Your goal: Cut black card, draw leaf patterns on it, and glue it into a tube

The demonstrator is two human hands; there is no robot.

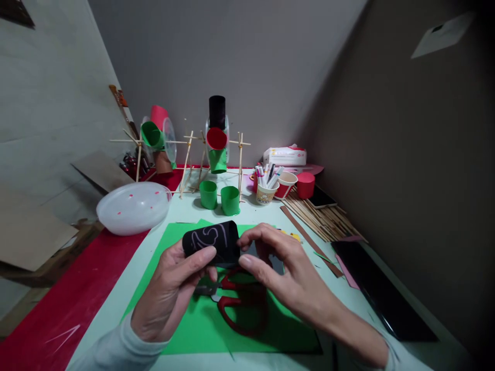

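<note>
My left hand is wrapped round a black paper tube marked with pale swirling lines, its thumb lying along the near side. The tube is on its side, its right end toward my right hand. My right thumb and forefinger pinch at the rim of that end; the other fingers curl behind, partly hidden. Below both hands, red-handled scissors lie with blades to the left on a green sheet. A dark piece shows behind the right fingers.
Two green paper cups stand ahead, before stick frames carrying wheels with coloured cups. A plastic lid sits left. Right are a cup of markers, a red cup, bundled sticks and a shiny black slab.
</note>
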